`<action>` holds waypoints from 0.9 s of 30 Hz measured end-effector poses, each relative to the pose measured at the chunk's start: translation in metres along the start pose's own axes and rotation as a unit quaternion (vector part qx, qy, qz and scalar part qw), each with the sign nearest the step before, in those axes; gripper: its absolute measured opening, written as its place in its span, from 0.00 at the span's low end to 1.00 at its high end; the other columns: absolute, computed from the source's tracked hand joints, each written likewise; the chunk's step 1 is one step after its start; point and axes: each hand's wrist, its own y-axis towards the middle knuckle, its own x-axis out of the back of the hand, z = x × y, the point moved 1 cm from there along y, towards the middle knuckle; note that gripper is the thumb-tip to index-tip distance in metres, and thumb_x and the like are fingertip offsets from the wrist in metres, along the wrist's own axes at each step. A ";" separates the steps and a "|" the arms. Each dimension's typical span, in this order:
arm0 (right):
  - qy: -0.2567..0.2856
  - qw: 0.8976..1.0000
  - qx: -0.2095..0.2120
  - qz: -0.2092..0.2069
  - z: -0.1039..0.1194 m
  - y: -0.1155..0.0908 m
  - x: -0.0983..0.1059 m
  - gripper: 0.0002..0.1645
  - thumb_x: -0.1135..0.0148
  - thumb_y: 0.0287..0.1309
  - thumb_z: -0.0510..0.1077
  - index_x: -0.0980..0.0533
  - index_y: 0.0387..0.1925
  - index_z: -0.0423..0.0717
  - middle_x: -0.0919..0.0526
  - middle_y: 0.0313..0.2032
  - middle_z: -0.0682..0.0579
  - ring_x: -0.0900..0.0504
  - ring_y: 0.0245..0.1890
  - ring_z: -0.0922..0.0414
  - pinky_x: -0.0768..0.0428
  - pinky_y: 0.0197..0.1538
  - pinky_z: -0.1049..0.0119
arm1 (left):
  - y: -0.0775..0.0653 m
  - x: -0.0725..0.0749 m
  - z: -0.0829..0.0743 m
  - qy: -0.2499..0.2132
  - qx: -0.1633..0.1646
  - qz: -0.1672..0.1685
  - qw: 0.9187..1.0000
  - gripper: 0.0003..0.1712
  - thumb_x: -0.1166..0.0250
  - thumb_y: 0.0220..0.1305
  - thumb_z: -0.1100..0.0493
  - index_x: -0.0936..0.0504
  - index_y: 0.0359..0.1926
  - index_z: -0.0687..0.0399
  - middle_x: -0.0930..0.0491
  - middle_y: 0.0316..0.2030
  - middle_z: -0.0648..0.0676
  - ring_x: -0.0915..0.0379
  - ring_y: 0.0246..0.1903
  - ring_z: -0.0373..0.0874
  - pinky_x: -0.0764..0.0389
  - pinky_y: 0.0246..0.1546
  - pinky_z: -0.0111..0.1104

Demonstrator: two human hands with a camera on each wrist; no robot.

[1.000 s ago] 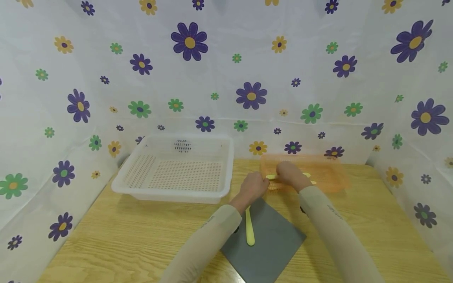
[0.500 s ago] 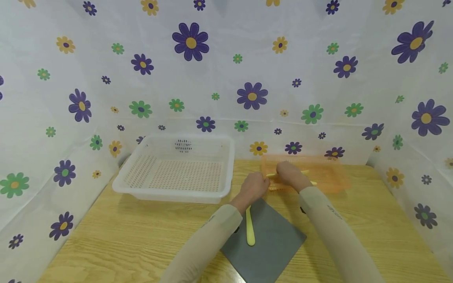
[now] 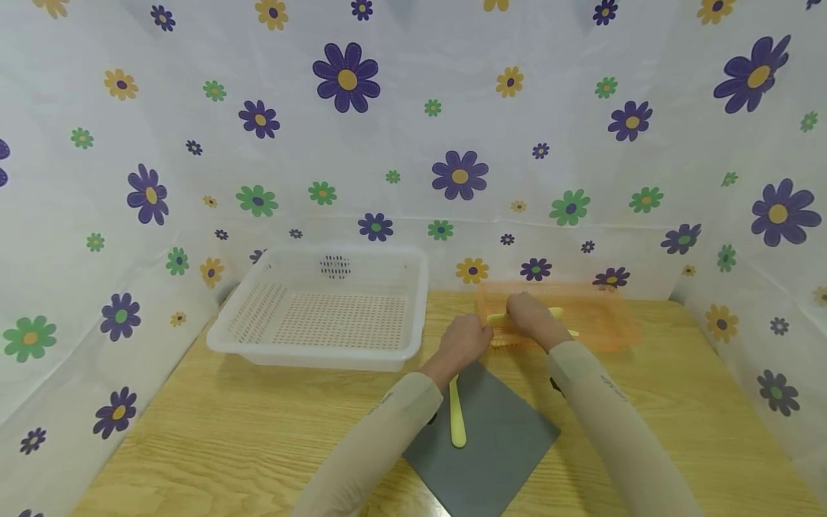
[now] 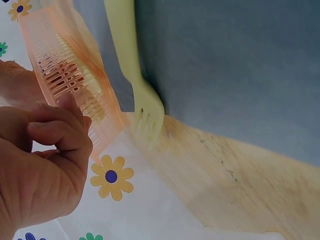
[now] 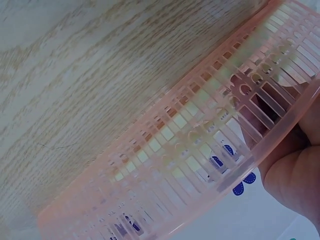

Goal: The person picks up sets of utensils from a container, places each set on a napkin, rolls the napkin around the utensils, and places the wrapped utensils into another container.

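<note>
The white basket (image 3: 342, 355) sat at the bench's (image 3: 226, 445) far left corner. A fork (image 3: 457, 420) lay on the mat (image 3: 504, 438), tines past its edge. My curled left hand (image 3: 461, 339) pinched the orange basket's (image 3: 601, 323) near left corner — likely steadying it — while my right hand (image 3: 533, 316), closed inside, gripped a yellow utensil (image 3: 555, 313).

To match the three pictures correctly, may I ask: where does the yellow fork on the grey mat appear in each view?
Head: the yellow fork is below centre, slightly right, on the grey mat, partly hidden.
Left wrist: top, left of centre, tines pointing down.
Right wrist: not in it.
Shared landmark: the orange basket, in all three.
</note>
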 end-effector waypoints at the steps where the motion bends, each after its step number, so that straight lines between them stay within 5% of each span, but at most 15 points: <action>1: -0.005 1.000 0.005 -0.005 0.000 0.000 0.001 0.08 0.47 0.62 0.33 0.22 0.32 0.34 0.23 0.24 0.47 0.28 0.25 0.54 0.25 0.34 0.64 | 0.000 0.000 0.000 0.001 -0.001 -0.001 1.000 0.26 0.50 0.66 0.55 0.39 0.10 0.51 0.41 0.10 0.46 0.46 0.11 0.39 0.45 0.10 0.30; 7: -0.012 0.999 0.024 -0.025 0.000 -0.002 0.004 0.09 0.47 0.56 0.28 0.22 0.26 0.35 0.21 0.25 0.45 0.27 0.25 0.54 0.25 0.32 0.64 | 0.000 0.001 0.001 -0.008 0.001 0.002 1.000 0.25 0.50 0.66 0.56 0.39 0.10 0.51 0.41 0.09 0.46 0.47 0.10 0.39 0.45 0.10 0.29; 10: -0.011 0.999 0.023 -0.024 0.001 -0.002 0.004 0.11 0.49 0.58 0.28 0.20 0.37 0.31 0.17 0.37 0.39 0.19 0.37 0.48 0.21 0.44 0.59 | 0.000 0.001 0.002 -0.015 -0.001 0.005 1.000 0.26 0.51 0.67 0.56 0.39 0.10 0.50 0.43 0.09 0.46 0.48 0.10 0.38 0.46 0.09 0.29; 14: -0.004 0.999 0.018 -0.030 0.001 -0.003 0.005 0.16 0.50 0.59 0.27 0.22 0.47 0.31 0.20 0.48 0.36 0.22 0.50 0.42 0.24 0.53 0.54 | -0.001 0.000 0.005 -0.024 -0.006 0.010 1.000 0.26 0.53 0.67 0.55 0.39 0.09 0.50 0.44 0.08 0.46 0.50 0.09 0.38 0.46 0.09 0.29; 27: 0.057 0.993 0.034 -0.096 -0.004 -0.012 0.007 0.13 0.54 0.63 0.30 0.22 0.31 0.31 0.20 0.27 0.41 0.29 0.23 0.54 0.28 0.28 0.65 | -0.007 0.001 0.008 -0.035 -0.008 0.014 0.999 0.28 0.52 0.69 0.55 0.40 0.08 0.50 0.45 0.06 0.45 0.52 0.07 0.37 0.48 0.07 0.28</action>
